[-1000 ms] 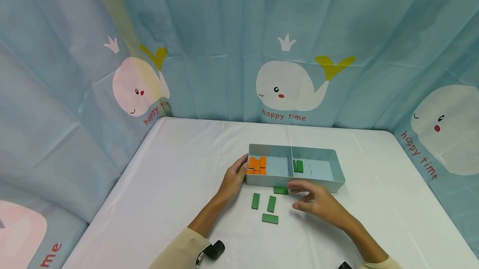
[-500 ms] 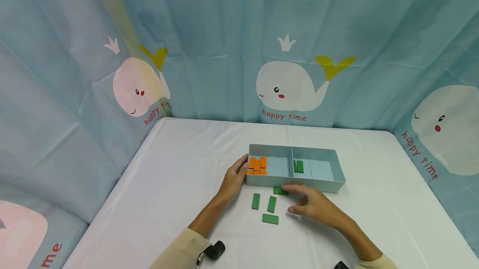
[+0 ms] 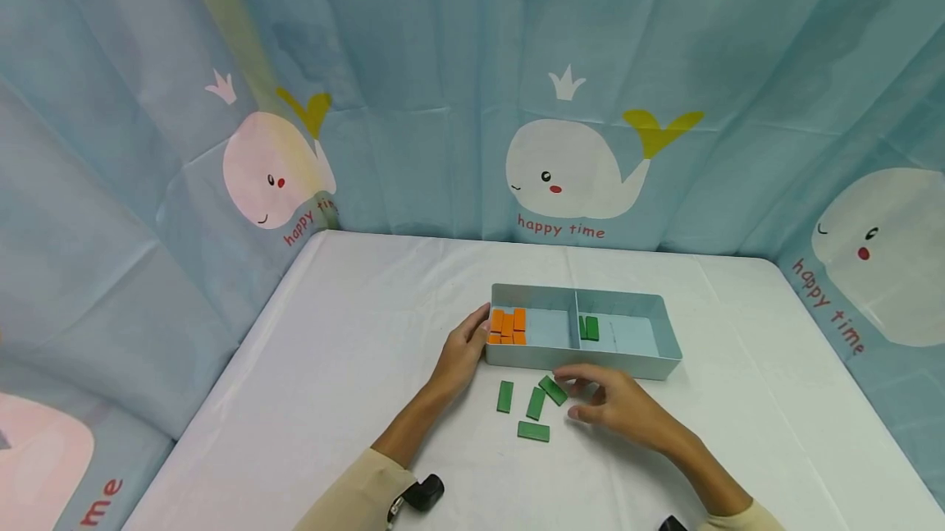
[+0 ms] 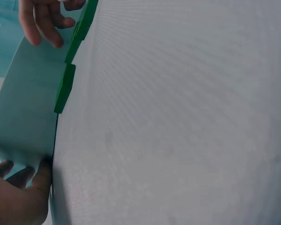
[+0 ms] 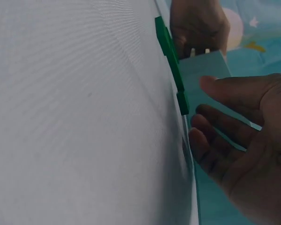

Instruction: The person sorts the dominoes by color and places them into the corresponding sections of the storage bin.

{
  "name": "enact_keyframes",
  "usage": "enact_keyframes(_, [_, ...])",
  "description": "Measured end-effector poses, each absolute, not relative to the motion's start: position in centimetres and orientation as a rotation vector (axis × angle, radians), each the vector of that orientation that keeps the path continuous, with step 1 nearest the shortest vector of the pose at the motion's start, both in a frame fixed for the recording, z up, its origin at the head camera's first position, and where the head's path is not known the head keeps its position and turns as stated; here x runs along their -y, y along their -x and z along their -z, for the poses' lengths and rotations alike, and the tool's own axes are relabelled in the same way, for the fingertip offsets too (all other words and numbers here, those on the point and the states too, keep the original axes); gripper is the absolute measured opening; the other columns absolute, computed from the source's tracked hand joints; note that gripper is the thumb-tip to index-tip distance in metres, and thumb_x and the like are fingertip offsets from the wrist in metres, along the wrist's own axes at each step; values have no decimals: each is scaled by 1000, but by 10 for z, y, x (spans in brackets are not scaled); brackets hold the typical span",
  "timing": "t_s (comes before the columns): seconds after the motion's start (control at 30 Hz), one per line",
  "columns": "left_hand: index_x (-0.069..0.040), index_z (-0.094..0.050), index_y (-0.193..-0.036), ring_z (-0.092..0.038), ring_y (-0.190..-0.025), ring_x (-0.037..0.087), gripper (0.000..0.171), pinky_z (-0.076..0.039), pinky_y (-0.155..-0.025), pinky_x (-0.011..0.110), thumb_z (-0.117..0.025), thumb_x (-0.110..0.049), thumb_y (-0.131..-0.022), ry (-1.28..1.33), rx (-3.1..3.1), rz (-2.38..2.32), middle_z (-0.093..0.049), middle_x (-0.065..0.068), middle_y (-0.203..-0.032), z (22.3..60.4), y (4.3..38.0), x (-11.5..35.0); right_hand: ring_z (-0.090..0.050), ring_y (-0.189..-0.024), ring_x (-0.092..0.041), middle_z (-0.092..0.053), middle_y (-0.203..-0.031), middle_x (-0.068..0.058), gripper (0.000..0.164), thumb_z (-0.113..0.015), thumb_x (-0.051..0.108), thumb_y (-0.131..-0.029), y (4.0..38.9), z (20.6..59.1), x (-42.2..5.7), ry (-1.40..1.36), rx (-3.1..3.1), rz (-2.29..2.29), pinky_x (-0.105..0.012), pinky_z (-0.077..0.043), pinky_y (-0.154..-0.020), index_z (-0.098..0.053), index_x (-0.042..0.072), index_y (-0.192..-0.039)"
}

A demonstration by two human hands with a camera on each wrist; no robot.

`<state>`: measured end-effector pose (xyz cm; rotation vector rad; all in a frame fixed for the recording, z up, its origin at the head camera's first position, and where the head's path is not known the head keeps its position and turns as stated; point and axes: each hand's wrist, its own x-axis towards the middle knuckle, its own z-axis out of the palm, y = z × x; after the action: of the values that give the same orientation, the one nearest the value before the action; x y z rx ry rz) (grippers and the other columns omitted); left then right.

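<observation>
A pale blue two-part box (image 3: pixel 583 359) stands on the table. My left hand (image 3: pixel 459 357) holds its left end, fingers along the end wall and thumb near the front corner. In front of the box lie several flat green tiles; one tile (image 3: pixel 553 390) is slanted, right beside the fingertips of my right hand (image 3: pixel 623 408). That hand hovers before the front wall, thumb and fingers parted with a gap between them. In the right wrist view, its fingers (image 5: pixel 225 124) are loosely bent and hold nothing.
Orange tiles (image 3: pixel 508 326) sit together in the box's left compartment. Two green tiles (image 3: pixel 591 328) are against the divider (image 3: pixel 577 319) in the right one. A white cloth (image 3: pixel 354 309) covers the table, with a whale-print curtain (image 3: pixel 443 145) behind.
My right hand has moved slightly left to the green tile by the box. That tile has turned from lying along the front wall to a slant, a little nearer me. My left hand stays put.
</observation>
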<state>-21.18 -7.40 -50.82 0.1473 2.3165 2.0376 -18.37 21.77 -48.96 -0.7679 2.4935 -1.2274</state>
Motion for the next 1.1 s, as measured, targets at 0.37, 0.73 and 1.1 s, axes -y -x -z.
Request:
enact_keyframes(0.37, [-6,-37,-165,-31,-159,33,54,-24,-132,53,-44,-28,-116,-155,-2339,-2037,-40,13,-169,508,210,74,-65,-101,-16,-70,-125,-3,58,-88,12,-86,186,492,-209,803,-2460,1197,-25,-58,-79,-68,13,-141])
enact_keyframes(0.73, [-4,-36,-165,-31,-160,33,55,-24,-132,53,-44,-29,-116,-169,-2350,-2034,-39,13,-169,507,211,74,-64,-91,-12,-70,-118,0,60,-87,2,-84,191,497,-201,833,-2477,1183,-23,-56,-75,-69,14,-140])
enact_keyframes(1.1, [-3,-35,-165,-30,-160,34,55,-23,-132,54,-43,-28,-116,-186,-2354,-2036,-39,14,-169,508,211,74,-64,-92,-12,-70,-123,0,60,-87,-1,-82,190,498,-199,860,-2506,1165,-24,-56,-76,-69,12,-138])
